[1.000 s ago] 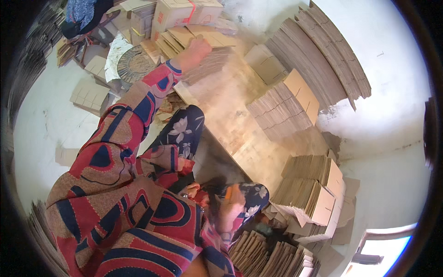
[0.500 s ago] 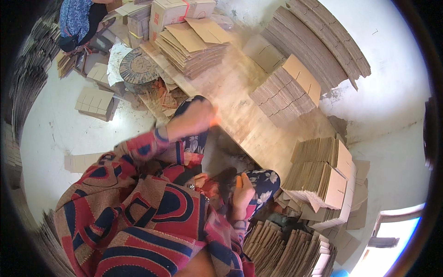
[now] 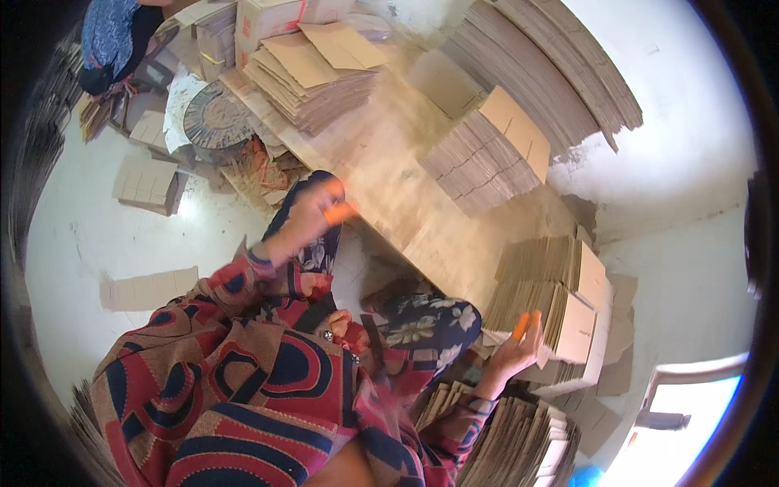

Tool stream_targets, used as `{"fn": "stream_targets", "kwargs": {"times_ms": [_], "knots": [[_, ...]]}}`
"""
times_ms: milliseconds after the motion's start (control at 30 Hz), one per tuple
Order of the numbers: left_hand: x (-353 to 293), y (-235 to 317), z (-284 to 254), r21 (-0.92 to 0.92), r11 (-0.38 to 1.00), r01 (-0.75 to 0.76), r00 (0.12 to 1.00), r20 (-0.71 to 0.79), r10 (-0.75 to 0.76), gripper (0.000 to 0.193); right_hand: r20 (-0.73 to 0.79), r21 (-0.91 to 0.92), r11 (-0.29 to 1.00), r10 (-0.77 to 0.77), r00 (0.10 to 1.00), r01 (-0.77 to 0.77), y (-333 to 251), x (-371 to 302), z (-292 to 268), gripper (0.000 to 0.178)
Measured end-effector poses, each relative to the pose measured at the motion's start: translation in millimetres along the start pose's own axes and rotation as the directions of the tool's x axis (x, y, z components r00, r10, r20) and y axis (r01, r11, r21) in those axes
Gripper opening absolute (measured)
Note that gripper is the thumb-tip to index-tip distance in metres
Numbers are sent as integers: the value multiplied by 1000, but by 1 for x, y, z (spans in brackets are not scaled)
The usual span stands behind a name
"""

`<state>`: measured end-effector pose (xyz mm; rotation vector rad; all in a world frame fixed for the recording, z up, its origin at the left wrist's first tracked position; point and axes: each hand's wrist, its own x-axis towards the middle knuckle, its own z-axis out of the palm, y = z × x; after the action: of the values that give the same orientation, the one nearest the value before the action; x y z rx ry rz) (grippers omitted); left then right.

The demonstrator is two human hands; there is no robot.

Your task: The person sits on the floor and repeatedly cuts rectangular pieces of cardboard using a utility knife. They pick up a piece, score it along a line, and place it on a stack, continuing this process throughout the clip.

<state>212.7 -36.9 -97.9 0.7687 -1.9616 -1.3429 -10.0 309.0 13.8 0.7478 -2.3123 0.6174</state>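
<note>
**Right hand at the card stack**

The right hand [image 3: 513, 351], fingers spread and holding nothing, touches the near edge of the card stack [image 3: 560, 304], which lies just ahead to its right. The left hand [image 3: 312, 213], blurred, grip unclear, hovers at the bench [image 3: 406, 203] edge, well apart. Bare bench lies between the stacks.

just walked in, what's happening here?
A person in a red patterned garment sits at a low wooden board among stacks of flattened cardboard. The left hand, with orange fingertip covers, is over the knee and blurred, holding nothing visible. The right hand reaches to the cardboard stack at the right. Another person sits far left.
</note>
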Motion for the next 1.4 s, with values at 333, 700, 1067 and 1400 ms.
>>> {"fn": "stream_targets", "kwargs": {"times_ms": [333,700,1067,1400], "knots": [[137,-168,-188,-757,652,-52,742,-466,-482,48,319,220,965,69,945,-145,-14,-43,97,26],[173,-140,-147,-795,588,149,885,-159,-438,83,472,214,961,58,880,-178,-20,-16,120,22],[238,-142,-81,-713,670,207,923,-84,-375,69,545,173,977,12,838,-127,-30,-11,133,19],[314,-169,-54,-690,696,199,921,-112,-374,51,595,106,992,-9,804,-67,-25,-12,140,20]]}}
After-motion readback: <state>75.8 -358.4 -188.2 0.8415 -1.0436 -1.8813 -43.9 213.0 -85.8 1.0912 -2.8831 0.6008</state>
